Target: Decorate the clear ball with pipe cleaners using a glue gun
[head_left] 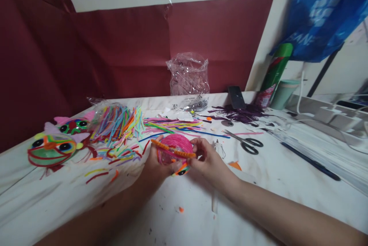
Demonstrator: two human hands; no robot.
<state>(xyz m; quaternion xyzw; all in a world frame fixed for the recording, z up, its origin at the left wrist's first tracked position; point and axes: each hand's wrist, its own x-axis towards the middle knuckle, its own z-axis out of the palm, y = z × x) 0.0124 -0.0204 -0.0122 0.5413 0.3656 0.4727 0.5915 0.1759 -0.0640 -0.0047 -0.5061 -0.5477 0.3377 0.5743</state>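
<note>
Over the middle of the table, a round craft piece [179, 143] with a bright pink strand-covered top is held between my two hands. A black-and-white eye and coloured trim show on its lower right side. My left hand [157, 163] is closed around its left side, thumb along the near edge. Across the front of the piece runs an orange fuzzy pipe cleaner [172, 149]. At its right end, my right hand [208, 161] is closed with fingers bent, pinching the pipe cleaner against the piece. The far fingertips of my left hand are hidden behind the piece.
Two decorated face crafts [51, 152] stand at left beside a bag of pipe cleaners [112, 123]. Cut pieces lie around them. Scissors [248, 143], a black pen-like tool [310, 161], purple strands [244, 113] and a phone [236, 97] are at right. A clear plastic bag [189, 77] stands behind.
</note>
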